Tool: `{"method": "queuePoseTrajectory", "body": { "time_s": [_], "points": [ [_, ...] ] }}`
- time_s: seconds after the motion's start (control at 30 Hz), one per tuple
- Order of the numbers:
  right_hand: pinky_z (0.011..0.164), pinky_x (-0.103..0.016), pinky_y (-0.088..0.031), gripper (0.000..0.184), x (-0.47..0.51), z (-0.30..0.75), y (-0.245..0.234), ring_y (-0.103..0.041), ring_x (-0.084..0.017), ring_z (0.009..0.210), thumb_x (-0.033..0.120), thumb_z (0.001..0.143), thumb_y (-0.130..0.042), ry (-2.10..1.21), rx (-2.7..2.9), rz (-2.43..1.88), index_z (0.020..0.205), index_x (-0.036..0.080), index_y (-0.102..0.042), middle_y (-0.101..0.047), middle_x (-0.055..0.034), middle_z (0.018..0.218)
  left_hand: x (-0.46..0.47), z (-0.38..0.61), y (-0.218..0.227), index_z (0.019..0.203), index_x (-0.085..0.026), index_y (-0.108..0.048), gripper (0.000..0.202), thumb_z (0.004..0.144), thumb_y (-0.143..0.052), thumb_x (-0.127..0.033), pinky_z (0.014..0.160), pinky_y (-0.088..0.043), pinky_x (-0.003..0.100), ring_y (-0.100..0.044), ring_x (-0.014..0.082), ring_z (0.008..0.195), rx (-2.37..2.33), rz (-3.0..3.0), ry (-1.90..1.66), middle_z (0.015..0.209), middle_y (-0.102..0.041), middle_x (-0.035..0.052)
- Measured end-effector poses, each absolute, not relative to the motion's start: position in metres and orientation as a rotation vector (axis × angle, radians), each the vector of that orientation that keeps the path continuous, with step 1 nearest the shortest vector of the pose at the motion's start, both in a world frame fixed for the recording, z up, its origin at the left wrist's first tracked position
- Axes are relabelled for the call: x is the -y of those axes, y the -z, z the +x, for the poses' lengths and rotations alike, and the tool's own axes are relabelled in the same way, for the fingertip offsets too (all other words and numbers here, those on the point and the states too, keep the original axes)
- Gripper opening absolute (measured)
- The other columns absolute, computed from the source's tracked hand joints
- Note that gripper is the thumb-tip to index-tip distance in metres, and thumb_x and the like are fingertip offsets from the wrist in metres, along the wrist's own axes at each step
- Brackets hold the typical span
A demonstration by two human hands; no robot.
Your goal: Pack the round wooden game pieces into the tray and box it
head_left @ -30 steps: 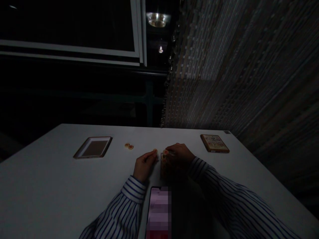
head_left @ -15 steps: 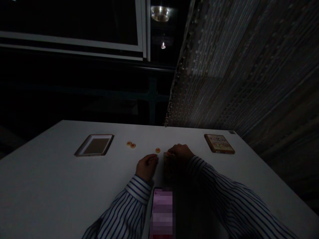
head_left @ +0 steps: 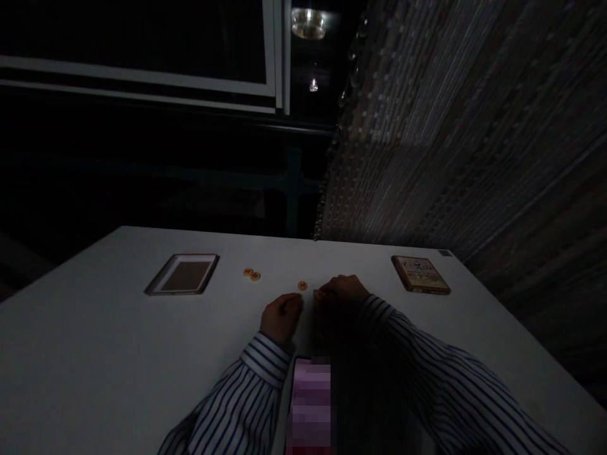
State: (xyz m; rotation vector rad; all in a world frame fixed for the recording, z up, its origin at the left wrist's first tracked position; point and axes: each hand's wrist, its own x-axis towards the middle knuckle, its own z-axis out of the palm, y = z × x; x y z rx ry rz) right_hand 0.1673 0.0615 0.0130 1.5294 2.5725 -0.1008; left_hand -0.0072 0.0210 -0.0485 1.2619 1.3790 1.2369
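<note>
My left hand (head_left: 281,317) is closed near the middle of the white table, thumb and fingers pressed together; what they hold, if anything, is hidden. Just beyond its fingertips lies a round Chinese chess piece (head_left: 302,285) with a red mark. My right hand (head_left: 345,292) bends down with closed fingers at the far edge of a dark, boxy shape (head_left: 320,322), lost in shadow. A small orange patch shows by those fingertips; whether it is gripped I cannot tell. Farther left, two more Chinese chess pieces (head_left: 251,274) touch each other.
At the left lies a shallow open box part (head_left: 159,279) with a brown inside. A flat printed box lid or box (head_left: 421,274) lies at the right. Below my left hand is a phone (head_left: 310,404) with a blurred pink screen. A bead curtain (head_left: 393,158) hangs beyond the table (head_left: 118,354).
The whole view has shifted very slightly, moving the things a little to the right. Both hands keep their places beside the dark shape, and the orange patch looks dimmer.
</note>
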Motion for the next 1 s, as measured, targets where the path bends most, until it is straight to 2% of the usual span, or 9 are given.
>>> {"method": "queuePoseTrajectory", "body": {
  "time_s": [0.33,0.67,0.83,1.0],
  "points": [
    [0.068,-0.031,-0.037,0.033,-0.062,0.167,-0.012,-0.055,-0.022,0.09,0.041,0.082,-0.034,0.101,-2.534,1.519,0.098,0.029,-0.06,-0.063,-0.0051,0.099,-0.021,-0.009,0.049,0.076,-0.017,-0.064,0.021,0.063,-0.058,-0.032,0.065,-0.048,0.026,-0.062,0.0162,0.067,-1.38,1.307,-1.217,0.072,-0.068,0.0044],
    [0.071,-0.032,-0.037,0.034,-0.062,0.164,-0.012,-0.056,-0.021,0.091,0.04,0.083,-0.032,0.129,-2.562,1.526,0.096,0.027,-0.061,-0.063,-0.0044,0.098,-0.023,-0.01,0.053,0.078,-0.014,-0.064,0.026,0.064,-0.056,-0.035,0.063,-0.048,0.027,-0.061,0.017,0.066,-1.395,1.295,-1.217,0.071,-0.067,0.0064],
    [0.079,-0.03,-0.036,0.029,-0.066,0.175,-0.017,-0.054,-0.018,0.095,0.034,0.08,-0.039,0.1,-2.623,1.602,0.101,0.026,-0.059,-0.062,-0.0023,0.103,-0.022,-0.014,0.051,0.08,-0.015,-0.064,0.027,0.065,-0.056,-0.036,0.063,-0.047,0.026,-0.061,0.0165,0.067,-1.434,1.347,-1.195,0.073,-0.067,0.0056],
    [0.082,-0.028,-0.035,0.03,-0.072,0.18,-0.022,-0.054,-0.016,0.094,0.032,0.081,-0.037,0.12,-2.7,1.692,0.099,0.024,-0.06,-0.062,-0.0012,0.102,-0.031,-0.022,0.048,0.088,-0.016,-0.063,0.029,0.068,-0.052,-0.035,0.064,-0.046,0.027,-0.06,0.0166,0.068,-1.517,1.522,-1.207,0.075,-0.067,0.0052]
  ]
}}
